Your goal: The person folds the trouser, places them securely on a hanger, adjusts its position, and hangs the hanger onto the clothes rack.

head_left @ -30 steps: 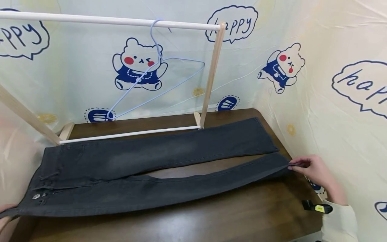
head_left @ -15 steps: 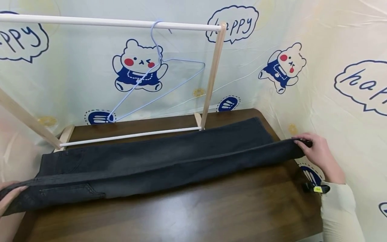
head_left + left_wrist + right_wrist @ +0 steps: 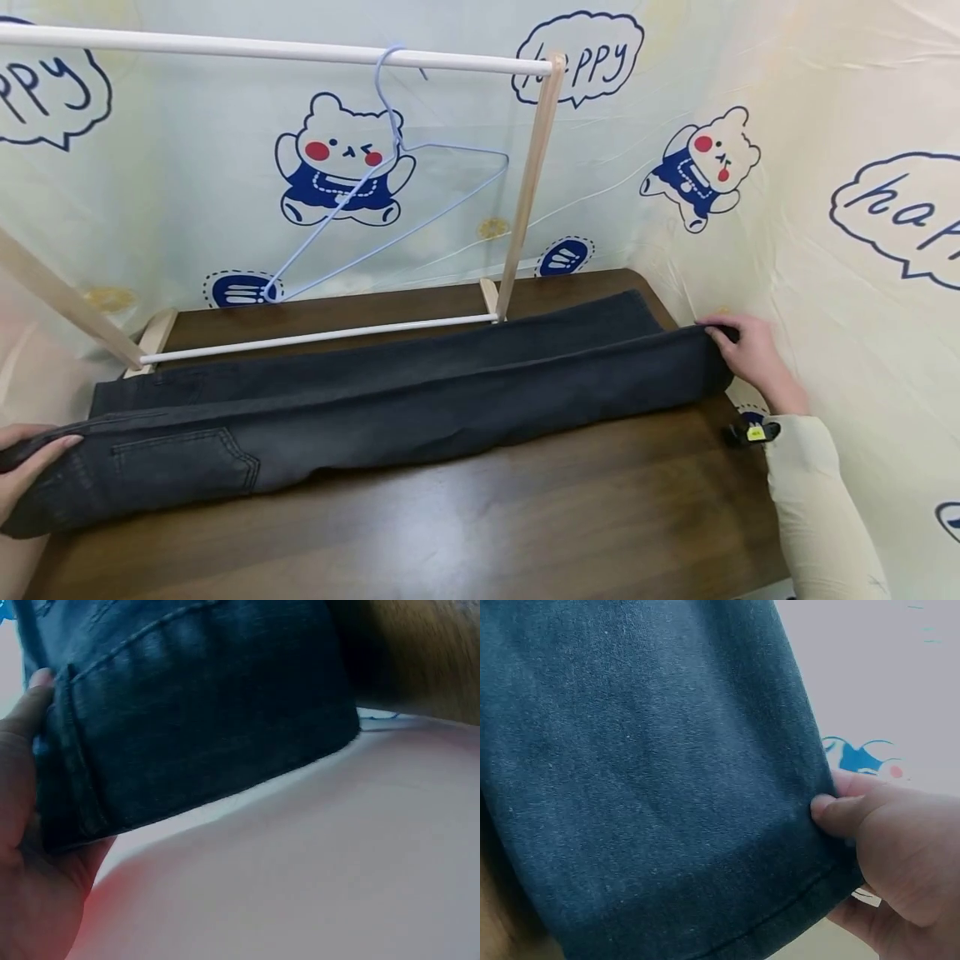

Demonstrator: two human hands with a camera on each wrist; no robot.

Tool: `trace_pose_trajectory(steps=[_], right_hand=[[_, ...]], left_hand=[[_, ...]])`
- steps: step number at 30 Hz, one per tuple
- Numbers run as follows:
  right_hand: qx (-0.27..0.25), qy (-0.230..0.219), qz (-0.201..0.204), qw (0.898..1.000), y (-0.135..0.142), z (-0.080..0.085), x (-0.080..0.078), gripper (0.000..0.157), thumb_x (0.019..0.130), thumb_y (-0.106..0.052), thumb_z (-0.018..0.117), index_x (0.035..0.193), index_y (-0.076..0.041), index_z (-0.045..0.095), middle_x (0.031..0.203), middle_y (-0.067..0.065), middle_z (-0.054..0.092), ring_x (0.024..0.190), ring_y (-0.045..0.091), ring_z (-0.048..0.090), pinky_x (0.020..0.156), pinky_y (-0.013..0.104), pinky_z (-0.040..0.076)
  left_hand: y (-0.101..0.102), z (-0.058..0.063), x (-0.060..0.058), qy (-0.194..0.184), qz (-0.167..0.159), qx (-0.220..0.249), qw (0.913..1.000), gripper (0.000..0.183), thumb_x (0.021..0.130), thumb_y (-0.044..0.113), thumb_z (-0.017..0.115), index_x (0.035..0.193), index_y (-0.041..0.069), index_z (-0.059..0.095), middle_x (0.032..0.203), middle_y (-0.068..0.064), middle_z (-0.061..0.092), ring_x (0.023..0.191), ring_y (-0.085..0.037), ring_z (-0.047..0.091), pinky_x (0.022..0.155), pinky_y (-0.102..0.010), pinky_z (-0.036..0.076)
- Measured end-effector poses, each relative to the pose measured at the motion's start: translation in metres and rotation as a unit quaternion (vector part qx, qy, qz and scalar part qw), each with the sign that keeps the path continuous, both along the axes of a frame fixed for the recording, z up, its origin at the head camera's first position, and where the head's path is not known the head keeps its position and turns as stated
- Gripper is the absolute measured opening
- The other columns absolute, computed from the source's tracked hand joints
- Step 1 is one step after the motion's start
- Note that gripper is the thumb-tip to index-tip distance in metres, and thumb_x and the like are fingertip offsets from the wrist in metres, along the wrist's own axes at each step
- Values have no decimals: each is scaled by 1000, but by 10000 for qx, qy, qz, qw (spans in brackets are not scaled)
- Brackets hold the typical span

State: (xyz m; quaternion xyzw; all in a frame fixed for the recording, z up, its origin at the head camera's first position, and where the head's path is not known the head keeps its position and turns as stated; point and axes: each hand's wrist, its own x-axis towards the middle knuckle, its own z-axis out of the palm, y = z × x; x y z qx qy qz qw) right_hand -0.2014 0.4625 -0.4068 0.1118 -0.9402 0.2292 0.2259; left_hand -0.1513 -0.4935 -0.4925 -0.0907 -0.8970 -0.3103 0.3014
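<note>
A pair of dark grey jeans [image 3: 450,417] stretches across the table, the near leg lifted and folded partway over the far leg. At the waistband end, my left hand [image 3: 30,467] grips the raised edge, thumb on the near side. The left wrist view shows that thumb beside a belt loop on the waistband [image 3: 187,742]. Over at the hem end, my right hand [image 3: 753,354] pinches the corner of the trouser leg. In the right wrist view the thumb presses on the cloth just above the stitched hem [image 3: 780,907]. A back pocket [image 3: 183,462] faces the front.
A light blue hanger [image 3: 390,225] hangs from the white top bar [image 3: 225,43] of a wooden rack behind the jeans. The rack's lower bar [image 3: 315,337] runs close along the jeans' far edge. Brown tabletop [image 3: 450,525] shows in front. Printed cloth walls [image 3: 847,333] enclose the table.
Both hands have lifted the near leg and carried it away from the table's front, over the far leg. The button side has turned out of sight and a back pocket now shows.
</note>
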Motion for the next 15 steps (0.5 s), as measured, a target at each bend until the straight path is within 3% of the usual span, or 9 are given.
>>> trace_pose_trajectory(steps=[1, 3, 6, 8, 10, 12, 13, 15], right_hand=[[53, -9, 92, 9999, 0, -3, -4, 18, 88, 11, 70, 102, 2, 78, 98, 23, 74, 91, 18, 66, 82, 8, 38], [99, -42, 241, 9997, 0, -11, -12, 18, 87, 13, 70, 101, 5, 77, 96, 24, 74, 90, 34, 65, 83, 14, 40], [91, -198, 361, 9991, 1, -23, -23, 16, 86, 13, 71, 99, 8, 76, 94, 24, 74, 90, 42, 66, 83, 23, 43], [88, -385, 311, 9987, 1, -29, -29, 14, 87, 11, 71, 99, 8, 76, 95, 25, 75, 92, 43, 68, 84, 28, 45], [137, -571, 217, 9980, 2, -33, -35, 12, 89, 7, 71, 100, 6, 77, 97, 24, 75, 94, 44, 68, 84, 34, 47], [183, -678, 123, 9975, 2, -36, -41, 11, 91, 5, 71, 100, 6, 76, 98, 25, 75, 96, 46, 68, 85, 42, 49], [198, -709, 72, 9973, 3, -37, -43, 11, 91, 5, 70, 100, 6, 76, 99, 26, 74, 96, 46, 68, 86, 47, 49], [257, -722, -9, 9971, 2, -37, -49, 11, 92, 5, 69, 100, 5, 76, 100, 26, 74, 98, 47, 67, 87, 55, 49]], left_hand=[[2, 0, -2, -105, -9, 240, 9997, 64, 86, -4, 75, 95, 57, 54, 88, 54, 47, 79, 34, 44, 71, 5, 31], [3, -1, -5, -175, -135, 313, 9993, 64, 81, -11, 75, 92, 50, 58, 85, 52, 49, 75, 32, 46, 69, 5, 33], [5, -4, -9, -244, -416, 241, 9985, 34, 78, -11, 78, 81, 21, 68, 87, 52, 50, 76, 31, 47, 70, 5, 34], [6, -5, -10, -347, -379, -11, 9987, 15, 79, -5, 82, 80, 4, 69, 89, 54, 46, 81, 34, 42, 72, 6, 31], [8, -4, -11, -421, -316, -293, 9982, 20, 78, 0, 85, 82, -9, 67, 88, 53, 44, 83, 36, 38, 71, 5, 29], [10, -1, -12, -599, -195, -608, 9962, 23, 79, 5, 85, 83, -10, 68, 78, 38, 59, 81, 35, 34, 66, 0, 33], [12, 1, -12, -697, -118, -794, 9943, 25, 81, 9, 85, 84, -11, 69, 73, 26, 66, 75, 31, 40, 67, -8, 40], [16, 5, -12, -869, 30, -1145, 9896, 31, 84, 16, 83, 86, -11, 69, 70, -5, 71, 65, 10, 57, 66, -26, 48]])
